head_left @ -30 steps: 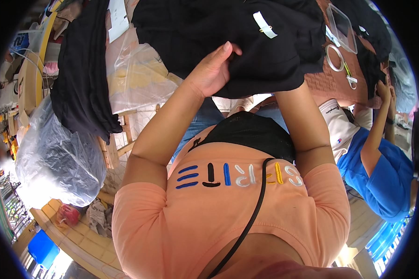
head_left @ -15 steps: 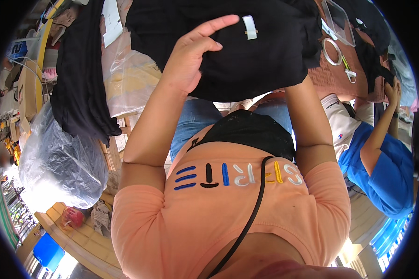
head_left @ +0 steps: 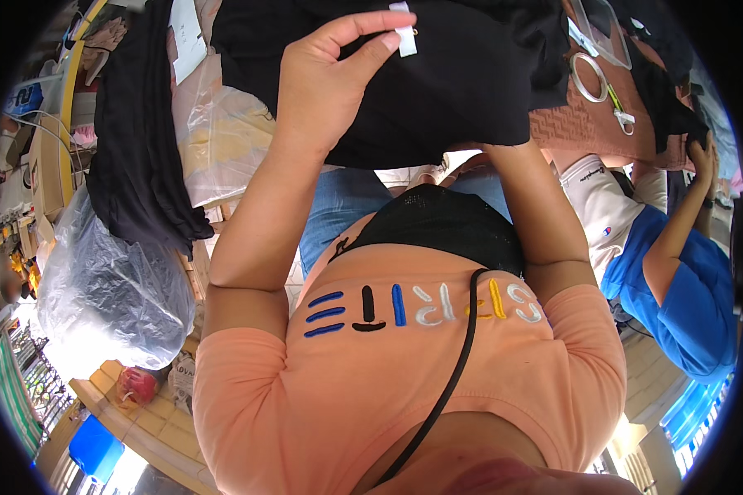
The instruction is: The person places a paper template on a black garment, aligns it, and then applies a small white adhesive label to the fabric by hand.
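Black fabric [head_left: 454, 99] is spread in front of me at the top of the head view. My left hand [head_left: 326, 87] lies over it, thumb and index finger closed on a small white label [head_left: 408, 43]. A tiny gold-coloured bit shows at the label's right edge. Underneath the fabric's near right edge goes my right forearm [head_left: 545, 202]; the cloth covers that hand, so its fingers are hidden.
Right of the fabric, a white ring [head_left: 587, 78] and yellow-green-handled snips [head_left: 616, 103] lie on a brown patterned cloth [head_left: 578, 124]. A co-worker in a blue shirt [head_left: 677, 289] sits at right. Clear plastic [head_left: 111, 289] and hanging black cloth [head_left: 136, 140] are at left.
My left hand has moved a little left, and its spread thumb and index finger have closed on the white label. Label and fabric have shifted left and slightly away from me.
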A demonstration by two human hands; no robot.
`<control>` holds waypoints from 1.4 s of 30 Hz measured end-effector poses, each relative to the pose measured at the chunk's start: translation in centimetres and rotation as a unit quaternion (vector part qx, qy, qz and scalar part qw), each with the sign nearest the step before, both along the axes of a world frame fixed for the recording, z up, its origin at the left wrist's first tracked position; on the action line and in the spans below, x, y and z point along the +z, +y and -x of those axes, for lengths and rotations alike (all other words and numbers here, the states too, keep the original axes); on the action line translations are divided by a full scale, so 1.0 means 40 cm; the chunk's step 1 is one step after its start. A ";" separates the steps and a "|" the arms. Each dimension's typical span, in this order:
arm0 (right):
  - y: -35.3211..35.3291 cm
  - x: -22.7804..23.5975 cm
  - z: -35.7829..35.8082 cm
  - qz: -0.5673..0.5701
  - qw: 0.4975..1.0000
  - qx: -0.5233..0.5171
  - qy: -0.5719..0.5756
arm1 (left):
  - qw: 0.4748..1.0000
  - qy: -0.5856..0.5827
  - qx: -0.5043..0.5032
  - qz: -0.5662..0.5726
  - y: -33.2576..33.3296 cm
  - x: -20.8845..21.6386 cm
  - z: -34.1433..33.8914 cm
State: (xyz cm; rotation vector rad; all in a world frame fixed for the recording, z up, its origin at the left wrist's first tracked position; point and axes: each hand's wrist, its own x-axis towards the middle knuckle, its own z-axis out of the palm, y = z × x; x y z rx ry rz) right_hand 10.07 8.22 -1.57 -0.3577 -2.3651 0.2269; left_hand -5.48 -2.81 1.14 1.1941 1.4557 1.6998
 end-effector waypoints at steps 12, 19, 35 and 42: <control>-0.020 0.002 0.041 -0.046 0.999 -0.007 0.005 | 0.979 -0.079 -0.167 0.083 -0.001 0.177 -0.024; 0.010 0.014 0.037 -0.047 0.999 -0.006 0.004 | 0.990 0.127 -0.062 0.032 -0.021 0.044 0.042; -0.007 0.003 0.016 0.021 0.999 0.016 0.027 | 0.992 -0.059 -0.027 0.109 -0.017 0.021 0.027; -0.007 0.000 0.027 0.021 0.999 0.008 0.030 | 0.989 -0.107 -0.024 0.096 -0.015 0.020 0.033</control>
